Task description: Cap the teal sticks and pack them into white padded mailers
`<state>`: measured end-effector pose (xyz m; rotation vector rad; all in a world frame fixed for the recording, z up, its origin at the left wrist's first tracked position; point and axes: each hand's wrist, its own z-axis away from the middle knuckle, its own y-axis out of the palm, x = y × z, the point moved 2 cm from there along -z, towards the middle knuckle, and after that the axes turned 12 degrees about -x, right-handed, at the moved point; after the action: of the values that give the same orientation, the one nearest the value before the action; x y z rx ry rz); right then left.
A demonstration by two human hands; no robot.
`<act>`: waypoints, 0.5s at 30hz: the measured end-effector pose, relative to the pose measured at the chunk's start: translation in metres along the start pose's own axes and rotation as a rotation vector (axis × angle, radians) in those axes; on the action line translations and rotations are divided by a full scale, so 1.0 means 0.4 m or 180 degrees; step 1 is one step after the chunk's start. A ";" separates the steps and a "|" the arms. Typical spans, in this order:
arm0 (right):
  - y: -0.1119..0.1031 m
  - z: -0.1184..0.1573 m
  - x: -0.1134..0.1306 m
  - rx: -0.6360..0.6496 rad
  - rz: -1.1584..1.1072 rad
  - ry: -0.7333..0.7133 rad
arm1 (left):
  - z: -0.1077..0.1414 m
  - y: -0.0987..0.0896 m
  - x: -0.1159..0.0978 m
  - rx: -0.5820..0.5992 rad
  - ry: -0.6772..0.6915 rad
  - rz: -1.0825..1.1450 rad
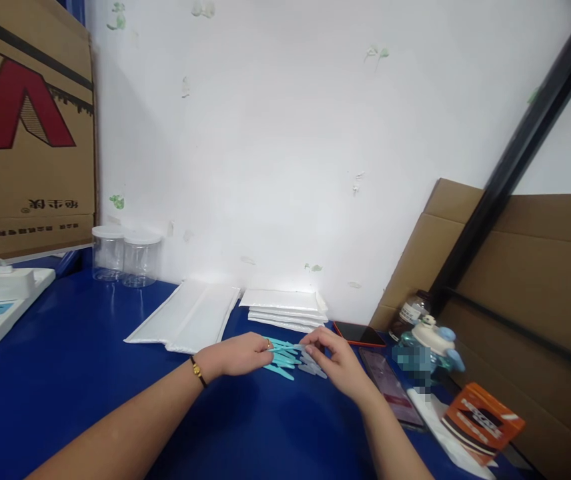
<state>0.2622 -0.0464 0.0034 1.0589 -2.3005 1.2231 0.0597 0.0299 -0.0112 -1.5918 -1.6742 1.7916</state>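
Near the back edge of the table [90, 347], got left hand [245, 353] and right hand [334, 357] both pinching one teal stick [284, 348], more sticks [281, 371] below.

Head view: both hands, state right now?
Left hand: closed, holding a thin teal piece.
Right hand: thumb and fingertips drawn together at the piece's other end; can't tell whether they grip it.

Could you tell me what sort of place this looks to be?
Probably a packing workbench: stacked padded mailers, a large printed cardboard box and two lidded clear jars sit on a blue surface.
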 end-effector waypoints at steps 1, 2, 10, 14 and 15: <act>0.004 0.001 0.002 0.0071 -0.0020 0.0021 | 0.001 0.001 -0.003 0.0011 -0.0003 -0.0033; 0.009 0.003 0.003 0.0161 -0.0037 0.0042 | 0.003 0.004 -0.008 0.0038 -0.0003 -0.0093; 0.034 0.043 -0.041 0.1471 -0.0287 0.0931 | 0.016 0.061 -0.060 0.0393 0.0328 -0.0419; 0.034 0.053 -0.067 0.1967 -0.0209 0.1139 | 0.011 0.056 -0.044 -0.0125 0.0471 -0.0649; 0.030 0.049 -0.072 0.1887 -0.0092 0.1075 | 0.009 0.052 -0.033 -0.0292 0.0421 -0.0802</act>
<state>0.2735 -0.0450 -0.0316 0.9519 -1.6990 1.9660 0.0721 0.0112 -0.0219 -1.4249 -1.8242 1.4759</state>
